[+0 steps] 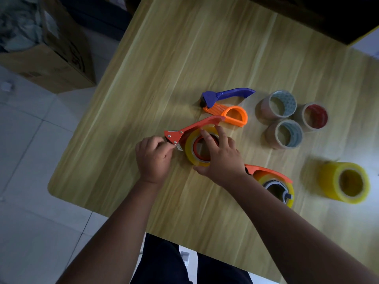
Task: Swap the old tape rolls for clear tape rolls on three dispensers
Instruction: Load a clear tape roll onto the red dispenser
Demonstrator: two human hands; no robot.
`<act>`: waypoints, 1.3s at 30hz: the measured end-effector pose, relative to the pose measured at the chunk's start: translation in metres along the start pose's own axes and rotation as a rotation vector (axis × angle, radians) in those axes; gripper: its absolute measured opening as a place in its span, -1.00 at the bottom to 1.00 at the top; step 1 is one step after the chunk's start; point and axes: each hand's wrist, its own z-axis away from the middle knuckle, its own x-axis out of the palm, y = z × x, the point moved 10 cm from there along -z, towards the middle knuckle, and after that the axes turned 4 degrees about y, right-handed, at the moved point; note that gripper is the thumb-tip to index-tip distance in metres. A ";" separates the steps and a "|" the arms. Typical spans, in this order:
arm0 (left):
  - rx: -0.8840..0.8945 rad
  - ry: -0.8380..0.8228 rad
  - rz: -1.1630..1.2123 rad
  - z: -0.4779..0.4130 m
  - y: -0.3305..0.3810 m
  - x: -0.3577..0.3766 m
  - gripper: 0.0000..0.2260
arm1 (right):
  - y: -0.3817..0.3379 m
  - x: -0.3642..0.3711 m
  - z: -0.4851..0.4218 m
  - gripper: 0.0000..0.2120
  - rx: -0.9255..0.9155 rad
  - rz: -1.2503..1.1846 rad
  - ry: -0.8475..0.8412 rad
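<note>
Your left hand (153, 158) pinches the tape end at the red dispenser's (190, 128) blade. Your right hand (219, 154) grips the clear roll (189, 149) mounted in it, mid-surface (184, 58). 3 old rolls (285, 117) sit beyond; 1 spare roll (344, 182) lies right.

Red dispenser (190, 129), yellowish roll (196, 148), wood-grain table (184, 58), blue-orange dispenser (225, 101).

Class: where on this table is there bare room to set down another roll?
The table's far half, beyond the blue-and-orange dispenser, is bare, as is the left strip beside the left hand. The right side is crowded: three brown rolls, a yellowish roll.
</note>
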 end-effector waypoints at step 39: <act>-0.279 -0.138 0.343 0.004 -0.033 0.015 -0.87 | -0.059 -0.027 -0.025 -0.87 -0.225 -0.261 0.736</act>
